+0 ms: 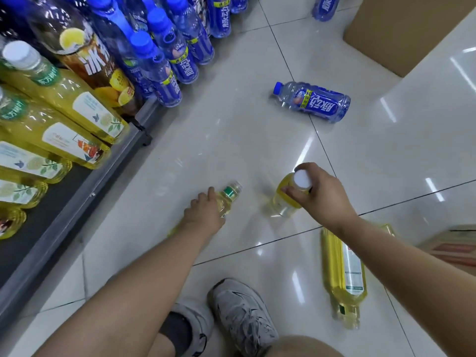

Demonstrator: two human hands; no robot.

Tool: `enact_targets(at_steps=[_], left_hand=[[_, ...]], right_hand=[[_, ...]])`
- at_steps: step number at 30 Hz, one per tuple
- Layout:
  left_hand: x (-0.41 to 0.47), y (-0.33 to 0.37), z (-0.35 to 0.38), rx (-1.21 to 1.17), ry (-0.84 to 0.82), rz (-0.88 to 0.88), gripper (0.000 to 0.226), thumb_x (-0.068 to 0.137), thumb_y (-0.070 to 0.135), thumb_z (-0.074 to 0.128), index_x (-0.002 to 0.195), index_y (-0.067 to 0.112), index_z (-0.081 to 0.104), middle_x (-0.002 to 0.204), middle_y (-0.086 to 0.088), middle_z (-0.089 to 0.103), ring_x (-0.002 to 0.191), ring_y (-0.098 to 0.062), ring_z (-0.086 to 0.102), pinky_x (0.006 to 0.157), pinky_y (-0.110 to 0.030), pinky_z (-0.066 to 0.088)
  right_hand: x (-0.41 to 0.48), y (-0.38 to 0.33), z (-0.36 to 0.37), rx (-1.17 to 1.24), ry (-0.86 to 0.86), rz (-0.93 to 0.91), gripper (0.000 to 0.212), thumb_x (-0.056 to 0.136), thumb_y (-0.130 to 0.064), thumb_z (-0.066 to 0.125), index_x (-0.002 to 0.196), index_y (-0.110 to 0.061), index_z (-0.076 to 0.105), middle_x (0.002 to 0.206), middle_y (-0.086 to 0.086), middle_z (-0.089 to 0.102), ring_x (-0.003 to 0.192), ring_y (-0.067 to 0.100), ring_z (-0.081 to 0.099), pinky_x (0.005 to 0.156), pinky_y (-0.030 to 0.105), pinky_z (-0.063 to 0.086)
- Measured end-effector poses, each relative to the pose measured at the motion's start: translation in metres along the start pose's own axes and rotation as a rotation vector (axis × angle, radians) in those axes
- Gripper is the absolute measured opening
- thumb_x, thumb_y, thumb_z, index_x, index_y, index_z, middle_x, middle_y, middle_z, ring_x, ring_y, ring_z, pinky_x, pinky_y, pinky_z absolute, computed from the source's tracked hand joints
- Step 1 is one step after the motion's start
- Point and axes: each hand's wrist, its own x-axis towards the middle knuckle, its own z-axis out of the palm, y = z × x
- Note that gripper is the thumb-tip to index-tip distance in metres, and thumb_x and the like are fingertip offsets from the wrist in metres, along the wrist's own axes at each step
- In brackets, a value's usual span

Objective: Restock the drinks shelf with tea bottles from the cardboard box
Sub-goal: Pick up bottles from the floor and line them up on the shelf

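Beside the shelf point(77, 207), on the floor point(231, 140), the left hand point(206, 215) clamps its grip on one tea bottle point(228, 198); the right hand point(324, 199) clamps a second bottle point(284, 202) by its neck, likely to shelve both together.

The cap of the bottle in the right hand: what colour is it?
White; the head view shows the cap clearly.

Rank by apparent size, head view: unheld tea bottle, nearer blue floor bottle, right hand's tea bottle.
1. Unheld tea bottle, nearest camera
2. Blue floor bottle
3. Tea bottle in right hand, foreshortened, partly hidden
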Motion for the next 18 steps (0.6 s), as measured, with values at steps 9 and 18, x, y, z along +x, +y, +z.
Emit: enact_targets(at_steps=[9,18], left_hand=[[0.045,0.044,-0.007,-0.076,0.059,0.128,0.038,0.096,0.034,0.054,0.129,0.014,0.049,0.131,-0.011,0.056,0.122,-0.033,0.054,0.093,-0.039,0.044],[0.028,-0.025,-0.085,-0.456,0.079,0.011,0.039,0.086,0.027,0.068,0.119,0.009,0.058,0.115,-0.01,0.064,0.105,-0.029,0.062,0.084,-0.032,0.053]], right_hand=[[0.024,-0.003,-0.001,-0.051,-0.042,-0.038,0.043,0.076,-0.048,0.077,0.107,-0.024,0.061,0.104,-0.011,0.061,0.088,0.01,0.057,0.076,0.022,0.043],[0.036,-0.053,-0.009,-0.129,-0.082,-0.035,0.042,0.078,-0.046,0.076,0.098,-0.012,0.064,0.093,0.003,0.065,0.085,0.022,0.059,0.074,0.033,0.049]])
